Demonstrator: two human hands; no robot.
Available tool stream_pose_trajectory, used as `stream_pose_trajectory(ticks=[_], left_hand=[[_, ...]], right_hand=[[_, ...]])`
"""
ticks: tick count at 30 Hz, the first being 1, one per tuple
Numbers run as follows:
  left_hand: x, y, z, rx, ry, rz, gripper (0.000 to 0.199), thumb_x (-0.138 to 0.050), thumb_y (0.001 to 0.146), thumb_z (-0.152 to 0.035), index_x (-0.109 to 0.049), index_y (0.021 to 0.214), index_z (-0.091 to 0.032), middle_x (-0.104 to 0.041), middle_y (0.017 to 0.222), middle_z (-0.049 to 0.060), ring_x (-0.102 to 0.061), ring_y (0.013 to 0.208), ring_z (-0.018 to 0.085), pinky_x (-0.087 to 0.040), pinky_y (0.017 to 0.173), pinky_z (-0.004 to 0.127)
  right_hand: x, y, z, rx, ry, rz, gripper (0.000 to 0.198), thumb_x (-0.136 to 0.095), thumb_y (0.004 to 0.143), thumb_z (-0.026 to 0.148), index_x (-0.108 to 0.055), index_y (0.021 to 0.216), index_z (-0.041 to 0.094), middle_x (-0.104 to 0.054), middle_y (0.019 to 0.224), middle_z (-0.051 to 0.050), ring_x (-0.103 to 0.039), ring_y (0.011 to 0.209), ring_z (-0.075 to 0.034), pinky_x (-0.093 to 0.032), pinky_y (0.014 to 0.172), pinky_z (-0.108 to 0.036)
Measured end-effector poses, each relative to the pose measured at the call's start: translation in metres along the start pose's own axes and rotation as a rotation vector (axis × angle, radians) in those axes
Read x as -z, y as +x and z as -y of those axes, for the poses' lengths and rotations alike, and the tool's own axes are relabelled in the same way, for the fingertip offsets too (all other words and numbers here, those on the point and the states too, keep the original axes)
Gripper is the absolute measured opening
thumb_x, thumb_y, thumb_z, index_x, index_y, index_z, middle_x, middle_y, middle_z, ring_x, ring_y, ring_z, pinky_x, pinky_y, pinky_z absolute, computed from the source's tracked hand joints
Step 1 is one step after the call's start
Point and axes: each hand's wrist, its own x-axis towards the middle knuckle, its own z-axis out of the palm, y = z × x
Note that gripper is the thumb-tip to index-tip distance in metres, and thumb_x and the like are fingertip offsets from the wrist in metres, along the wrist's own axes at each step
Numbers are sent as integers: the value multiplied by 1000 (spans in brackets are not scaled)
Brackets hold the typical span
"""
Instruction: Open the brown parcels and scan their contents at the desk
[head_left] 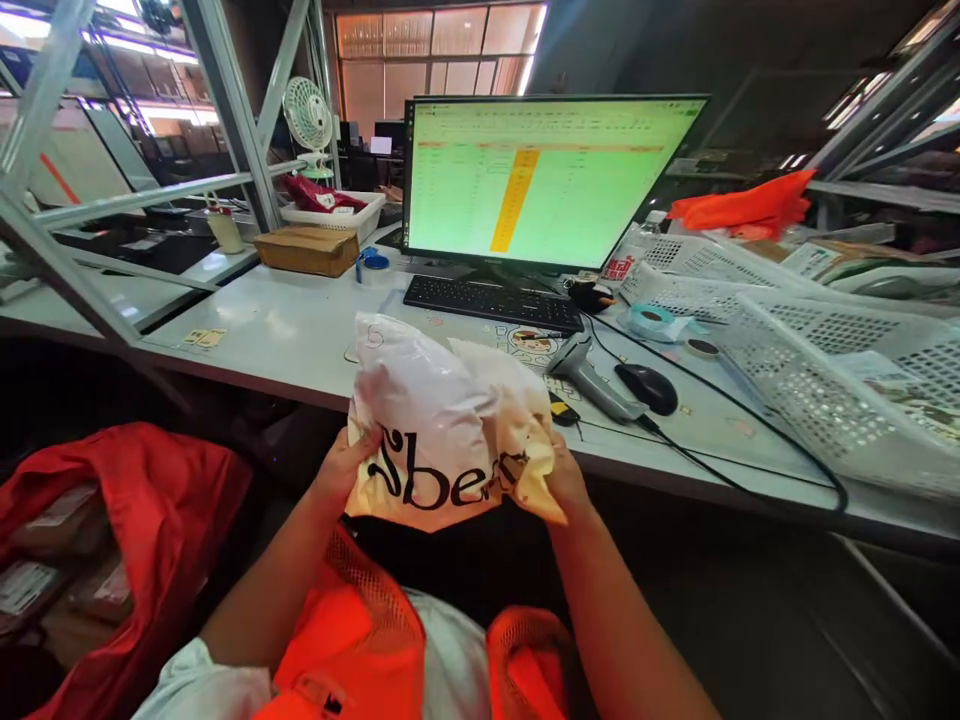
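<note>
A white plastic mailing bag [431, 410] with large black lettering is held up in front of me, near the desk's front edge. My left hand [349, 465] grips its left side, thumb on the front face. On the other side, my right hand [566, 475] is closed on the bag's crumpled right edge; its fingers are partly hidden behind the plastic. Just beyond the bag lie a black keyboard [491, 303] and a grey barcode scanner [596, 380]. What the bag contains is hidden.
A monitor [547, 185] stands behind the keyboard. Right of the scanner are a black mouse [646, 388], its cable and white plastic baskets [810, 400]. A cardboard box [307, 250] sits at the desk's left. Low on the left, a red sack [172, 500] holds parcels.
</note>
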Motion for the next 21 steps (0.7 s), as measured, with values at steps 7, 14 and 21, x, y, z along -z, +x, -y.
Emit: stream_pose_trajectory(ticks=[7, 14, 21], left_hand=[[11, -13, 2, -24, 158, 161, 53, -92, 69, -55, -77, 98, -14, -79, 95, 12, -77, 90, 32, -65, 87, 46], [-17, -56, -20, -284, 326, 246, 108, -99, 60, -40, -45, 152, -25, -56, 151, 15, -55, 140, 36, -54, 111, 43], [1, -30, 13, -28, 208, 35, 62, -100, 56, -37, -71, 105, -10, -77, 101, 11, -74, 91, 27, -61, 82, 36]], right_hand=[[28, -35, 34, 173, -2, 127, 113, -40, 78, 100, -34, 161, 24, -59, 148, -18, -66, 124, -34, -58, 94, -45], [-33, -93, 48, 361, -364, 38, 44, -54, 100, 48, -68, 128, 18, -72, 121, -12, -68, 110, -28, -52, 100, -39], [8, -83, 37, -40, -165, -33, 78, -37, 93, 84, -75, 113, 19, -72, 85, -13, -71, 82, -34, -56, 72, -42]])
